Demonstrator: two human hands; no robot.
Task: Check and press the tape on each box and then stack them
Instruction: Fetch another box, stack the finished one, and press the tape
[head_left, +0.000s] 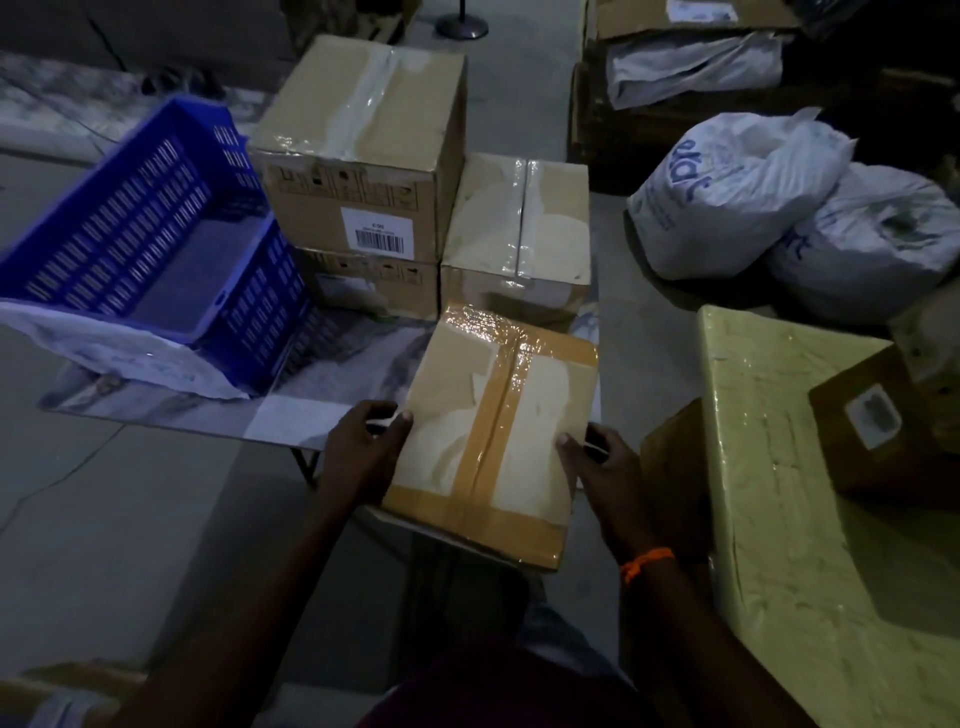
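Note:
A cardboard box (493, 431) crossed with brown tape lies at the near edge of the table (291, 415), partly overhanging it. My left hand (366, 447) grips its left side, thumb on the top face. My right hand (602, 462) grips its right side, thumb on the top. Behind it stands a low taped box (519, 228). To the left of that, a larger taped box (363, 150) with a barcode label sits stacked on another box (374, 286).
A blue plastic crate (156, 244) lies tilted on the table's left. A big yellow-wrapped package (810, 493) with a small box (893, 426) on it stands at my right. White sacks (737, 192) and more cartons fill the back right floor.

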